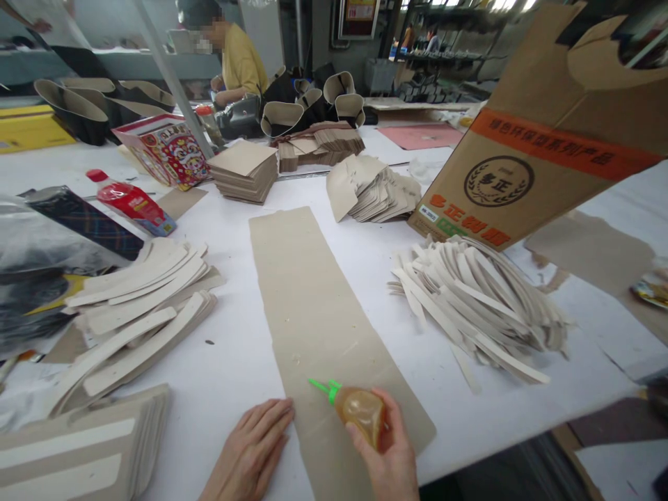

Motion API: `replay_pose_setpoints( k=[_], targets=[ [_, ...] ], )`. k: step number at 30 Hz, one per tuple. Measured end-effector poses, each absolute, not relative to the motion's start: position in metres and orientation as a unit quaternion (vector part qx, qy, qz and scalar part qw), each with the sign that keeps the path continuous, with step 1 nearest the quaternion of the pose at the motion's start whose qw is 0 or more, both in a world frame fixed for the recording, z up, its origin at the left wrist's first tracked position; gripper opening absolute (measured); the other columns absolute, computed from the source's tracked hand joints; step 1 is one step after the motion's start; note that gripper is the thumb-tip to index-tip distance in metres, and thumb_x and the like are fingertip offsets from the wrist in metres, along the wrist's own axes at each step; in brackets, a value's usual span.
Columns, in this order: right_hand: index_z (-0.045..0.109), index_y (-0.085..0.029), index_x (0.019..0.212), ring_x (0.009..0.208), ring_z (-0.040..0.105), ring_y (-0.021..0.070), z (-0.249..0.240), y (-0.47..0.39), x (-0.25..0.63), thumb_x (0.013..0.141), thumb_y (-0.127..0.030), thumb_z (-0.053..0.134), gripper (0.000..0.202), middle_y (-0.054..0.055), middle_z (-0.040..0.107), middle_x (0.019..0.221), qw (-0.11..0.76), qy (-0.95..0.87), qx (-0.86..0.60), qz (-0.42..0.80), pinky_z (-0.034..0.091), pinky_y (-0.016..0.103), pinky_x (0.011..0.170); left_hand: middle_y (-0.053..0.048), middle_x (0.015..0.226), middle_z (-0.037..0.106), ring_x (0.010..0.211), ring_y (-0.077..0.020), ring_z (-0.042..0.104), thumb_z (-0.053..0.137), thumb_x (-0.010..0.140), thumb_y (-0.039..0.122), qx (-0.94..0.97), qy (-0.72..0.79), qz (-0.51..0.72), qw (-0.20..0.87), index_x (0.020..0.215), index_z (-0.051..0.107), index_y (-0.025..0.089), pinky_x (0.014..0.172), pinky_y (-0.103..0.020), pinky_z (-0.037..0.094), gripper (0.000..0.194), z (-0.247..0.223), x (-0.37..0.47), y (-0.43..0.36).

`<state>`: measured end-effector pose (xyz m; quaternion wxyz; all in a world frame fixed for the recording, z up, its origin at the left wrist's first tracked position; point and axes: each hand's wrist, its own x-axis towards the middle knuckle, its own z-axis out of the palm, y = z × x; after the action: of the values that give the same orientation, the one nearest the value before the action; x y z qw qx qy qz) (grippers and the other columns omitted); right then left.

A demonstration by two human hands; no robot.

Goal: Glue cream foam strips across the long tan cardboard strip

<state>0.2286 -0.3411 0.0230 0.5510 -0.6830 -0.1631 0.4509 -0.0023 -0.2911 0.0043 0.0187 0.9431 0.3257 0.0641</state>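
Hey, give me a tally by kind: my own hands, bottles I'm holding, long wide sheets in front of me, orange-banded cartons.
Own hands, left hand and right hand: 2
Squeeze bottle: 1
Long beige sheet: 1
Orange-banded carton: 1
Total: 5

Behind the white table [365,254] hangs a framed board [359,19] — farther back, bright windows [502,4] glow.

Your squeeze bottle [361,416] is amber with a bright green nozzle [332,391], your long sheet [316,292] plain grey-beige, your worktop [234,355] white. You have off-white strips [480,306], a brown carton [527,177] banded in orange, a red-capped drink bottle [133,204], and a dark roll [86,221] in thin-lined plaid.
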Motion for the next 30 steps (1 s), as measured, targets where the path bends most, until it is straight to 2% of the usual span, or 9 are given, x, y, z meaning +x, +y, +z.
replay_pose_setpoints(
  k=[3,6,8,11,14,20,24,30],
  targets=[
    [0.048,-0.020,0.110,0.083,0.064,0.0200,0.026,-0.339,0.211,0.051,-0.039,0.080,0.070,0.006,0.065,0.096,0.562,-0.119,-0.634,0.519,0.052,0.027,0.073,-0.002,0.132,0.050,0.115,-0.0167,0.051,0.049,0.086,0.028,0.946,0.316,0.072,-0.002,0.128,0.048,0.019,0.092,-0.025,0.049,0.042,0.006,-0.002,-0.290],
    [0.046,-0.020,0.105,0.074,0.065,0.0219,0.030,-0.333,0.207,0.050,-0.042,0.081,0.068,0.008,0.066,0.092,0.560,0.002,-0.553,0.617,0.052,0.031,0.063,0.000,0.126,0.055,0.111,-0.0156,0.054,0.049,0.087,0.031,0.948,0.305,0.083,-0.031,0.124,0.052,0.020,0.088,-0.024,0.051,0.039,0.006,-0.001,-0.288],
    [0.043,-0.021,0.106,0.075,0.066,0.0221,0.034,-0.325,0.215,0.050,-0.039,0.082,0.070,0.007,0.066,0.093,0.575,0.040,-0.527,0.625,0.053,0.032,0.063,0.001,0.124,0.057,0.108,-0.0149,0.055,0.049,0.087,0.033,0.947,0.301,0.100,-0.052,0.120,0.056,0.021,0.087,-0.023,0.052,0.036,0.004,-0.001,-0.286],
    [0.040,-0.024,0.111,0.088,0.064,0.0206,0.039,-0.309,0.241,0.052,-0.035,0.083,0.074,0.006,0.063,0.101,0.610,-0.016,-0.553,0.567,0.053,0.032,0.075,0.001,0.119,0.060,0.105,-0.0133,0.057,0.045,0.089,0.032,0.940,0.289,0.167,-0.072,0.114,0.060,0.021,0.084,-0.021,0.052,0.031,-0.001,-0.002,-0.281],
    [0.041,-0.024,0.115,0.095,0.061,0.0194,0.038,-0.292,0.269,0.056,-0.039,0.079,0.072,0.005,0.061,0.107,0.612,-0.092,-0.616,0.488,0.050,0.032,0.084,0.000,0.118,0.061,0.105,-0.0132,0.057,0.043,0.090,0.032,0.931,0.305,0.186,-0.072,0.113,0.060,0.020,0.084,-0.021,0.052,0.031,-0.004,-0.004,-0.275],
    [0.041,-0.021,0.119,0.092,0.060,0.0198,0.023,-0.261,0.295,0.056,-0.042,0.077,0.075,0.006,0.058,0.107,0.578,-0.195,-0.691,0.386,0.050,0.031,0.081,-0.004,0.129,0.052,0.118,-0.0185,0.048,0.048,0.087,0.034,0.908,0.386,0.152,-0.058,0.127,0.048,0.014,0.092,-0.028,0.049,0.044,-0.003,-0.004,-0.253],
    [0.040,-0.021,0.120,0.091,0.060,0.0199,0.017,-0.249,0.296,0.059,-0.044,0.074,0.074,0.006,0.056,0.108,0.552,-0.222,-0.724,0.350,0.050,0.031,0.081,-0.004,0.130,0.052,0.118,-0.0193,0.048,0.050,0.087,0.035,0.901,0.406,0.147,-0.044,0.129,0.046,0.015,0.093,-0.030,0.048,0.047,-0.010,-0.004,-0.238],
    [0.041,-0.020,0.120,0.089,0.061,0.0197,0.020,-0.246,0.286,0.060,-0.045,0.073,0.073,0.006,0.058,0.106,0.532,-0.232,-0.730,0.361,0.052,0.029,0.078,-0.004,0.131,0.051,0.120,-0.0190,0.046,0.051,0.086,0.032,0.903,0.401,0.150,-0.020,0.129,0.045,0.016,0.094,-0.030,0.047,0.046,-0.015,-0.007,-0.234]
  ],
)
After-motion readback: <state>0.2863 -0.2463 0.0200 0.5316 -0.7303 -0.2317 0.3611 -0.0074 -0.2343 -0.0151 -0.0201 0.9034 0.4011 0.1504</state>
